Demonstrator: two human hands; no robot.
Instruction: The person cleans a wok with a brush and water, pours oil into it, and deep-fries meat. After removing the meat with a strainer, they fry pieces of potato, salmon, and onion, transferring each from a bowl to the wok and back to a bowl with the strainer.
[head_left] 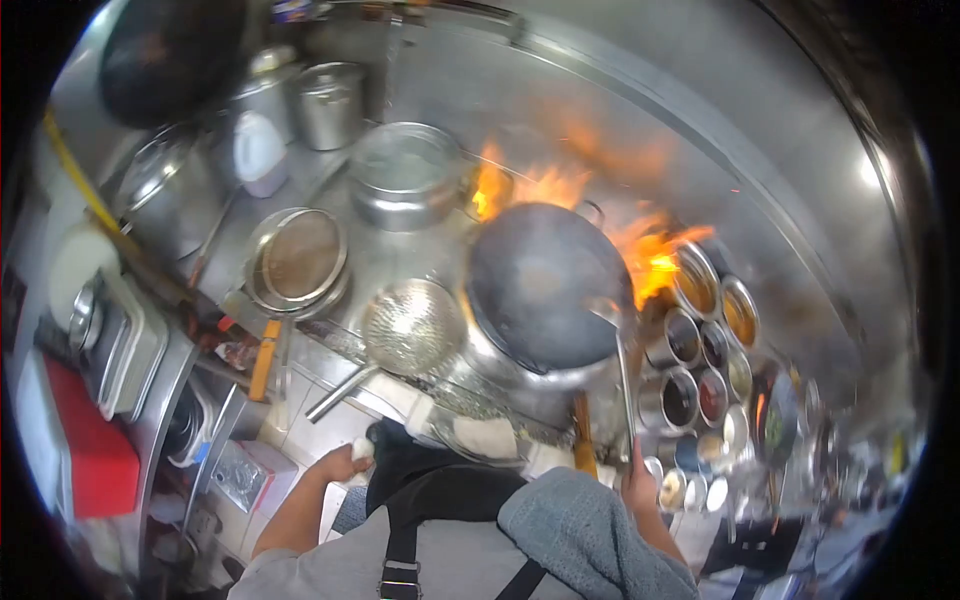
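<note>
Wok over flames, ladle in the right hand.
The right hand [640, 486] is closed around the end of a long metal ladle handle [626, 388], whose far end reaches the right side of the dark wok [540, 270]. The wok sits on the stove, ahead of the person, with orange flames [655, 260] rising behind it and along its right edge. The left hand [343, 466] is curled, fingers mostly folded, at a small white thing [362, 450] too blurred to name. A round strainer [412, 325] lies just left of the wok, its handle pointing toward the left hand; metal pots of sauce [680, 398] stand to the right.
</note>
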